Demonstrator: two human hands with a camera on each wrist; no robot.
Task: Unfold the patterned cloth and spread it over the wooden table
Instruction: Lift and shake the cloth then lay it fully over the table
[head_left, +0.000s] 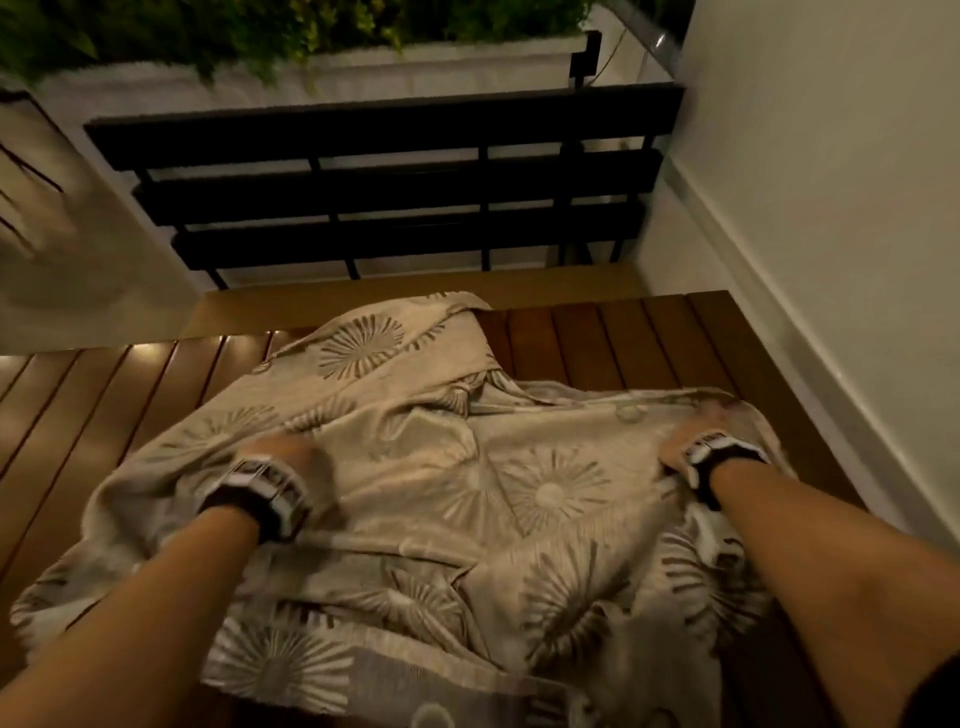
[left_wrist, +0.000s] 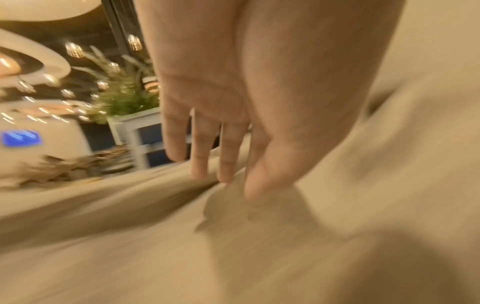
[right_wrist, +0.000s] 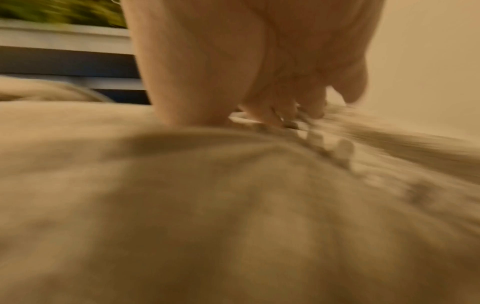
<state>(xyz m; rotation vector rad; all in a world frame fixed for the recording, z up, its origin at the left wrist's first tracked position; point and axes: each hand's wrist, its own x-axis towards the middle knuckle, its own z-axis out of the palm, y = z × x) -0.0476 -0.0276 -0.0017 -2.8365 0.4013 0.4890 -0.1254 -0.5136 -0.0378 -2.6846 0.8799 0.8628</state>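
Observation:
A beige cloth (head_left: 467, 499) with a sunburst pattern lies bunched and creased on the slatted wooden table (head_left: 597, 338); one folded part reaches toward the far edge. My left hand (head_left: 285, 452) lies on the cloth's left middle. In the left wrist view its fingers (left_wrist: 200, 164) are straight and touch the fabric (left_wrist: 233, 246). My right hand (head_left: 706, 431) is at the cloth's far right edge. In the blurred right wrist view its fingers (right_wrist: 272, 115) curl and pinch that edge of the fabric (right_wrist: 207, 205) against the thumb.
Bare table slats show to the left (head_left: 104, 415) and at the far right. A black slatted bench (head_left: 389, 208) stands just beyond the table. Behind it is a white planter (head_left: 415, 73) with green plants. A white wall (head_left: 831, 208) runs close along the right.

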